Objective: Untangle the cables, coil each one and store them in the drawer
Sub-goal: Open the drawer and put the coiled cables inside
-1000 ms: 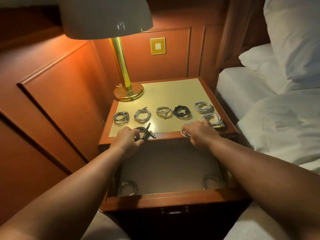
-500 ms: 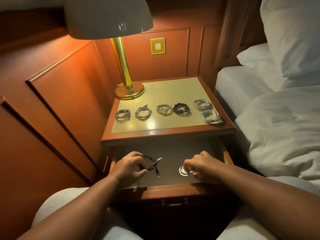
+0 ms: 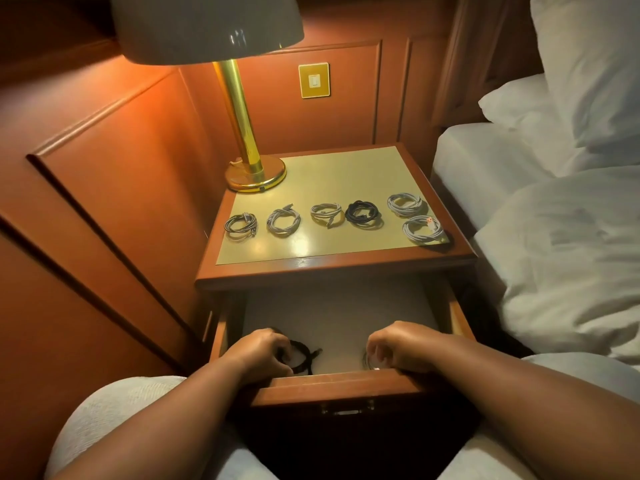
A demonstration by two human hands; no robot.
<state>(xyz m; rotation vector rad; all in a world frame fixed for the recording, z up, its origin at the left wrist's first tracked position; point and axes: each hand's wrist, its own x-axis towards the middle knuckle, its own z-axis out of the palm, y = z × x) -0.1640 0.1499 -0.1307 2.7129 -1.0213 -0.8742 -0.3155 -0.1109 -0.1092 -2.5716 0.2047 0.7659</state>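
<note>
Black coiled cable (image 3: 300, 353) sits low in the open wooden drawer (image 3: 332, 384), left hand (image 3: 258, 353) curled round it, right hand (image 3: 398, 346) curled over a pale coiled cable (image 3: 367, 360) (mostly hidden), both forearms reaching in over the front rim.

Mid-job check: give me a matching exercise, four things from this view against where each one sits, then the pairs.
Things:
1. black coil on the tabletop
2. lamp
3. left hand
4. coil with an orange plug

Places:
A. back left corner of the tabletop
B. tabletop, nearest the bed
C. fourth from the left in the row of coils
D. inside the drawer, on a dark cable

Pairs: 1-C, 2-A, 3-D, 4-B
</note>
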